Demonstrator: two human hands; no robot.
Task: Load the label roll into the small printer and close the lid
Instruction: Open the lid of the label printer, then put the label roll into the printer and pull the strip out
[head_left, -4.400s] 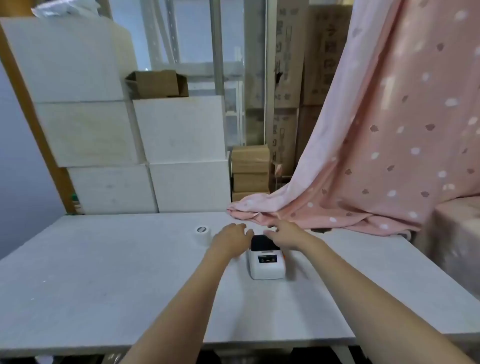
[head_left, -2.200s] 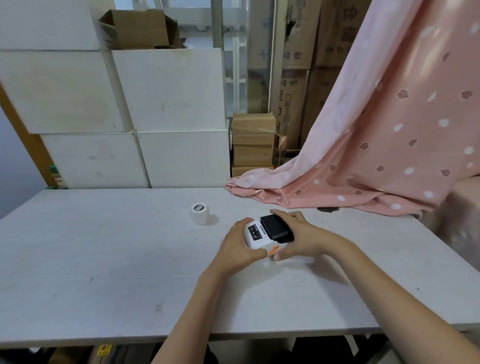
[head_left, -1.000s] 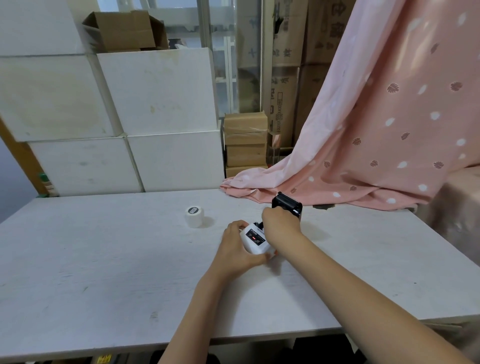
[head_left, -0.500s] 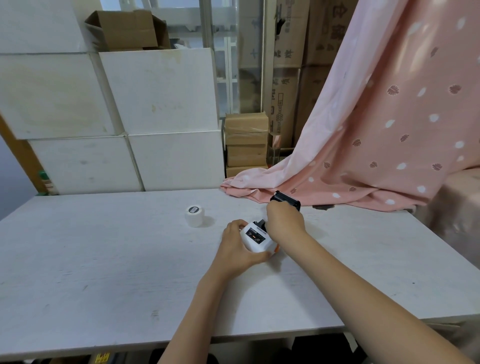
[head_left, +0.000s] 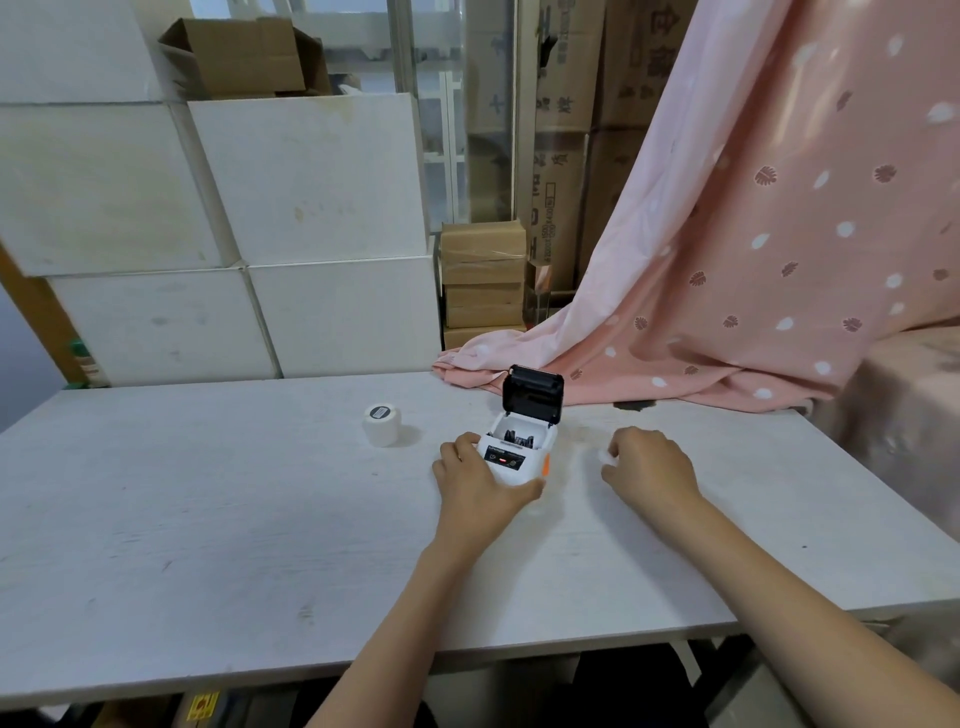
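A small white printer (head_left: 511, 460) with an orange side button sits on the white table (head_left: 208, 519). Its black lid (head_left: 533, 397) stands open and upright, showing the dark roll bay. My left hand (head_left: 475, 483) grips the printer's front and left side. My right hand (head_left: 647, 467) rests on the table to the right of the printer, fingers loosely curled, holding nothing. A white label roll (head_left: 382, 424) stands on end on the table, left of the printer and apart from both hands.
A pink patterned cloth (head_left: 727, 291) drapes onto the table's far right edge just behind the printer. White boxes (head_left: 311, 234) and cardboard cartons (head_left: 483, 286) are stacked behind the table. The table's front edge is close to me.
My right hand has let go of the lid and moved away to the right onto the table. The lid now stands fully open. My left hand still holds the printer.
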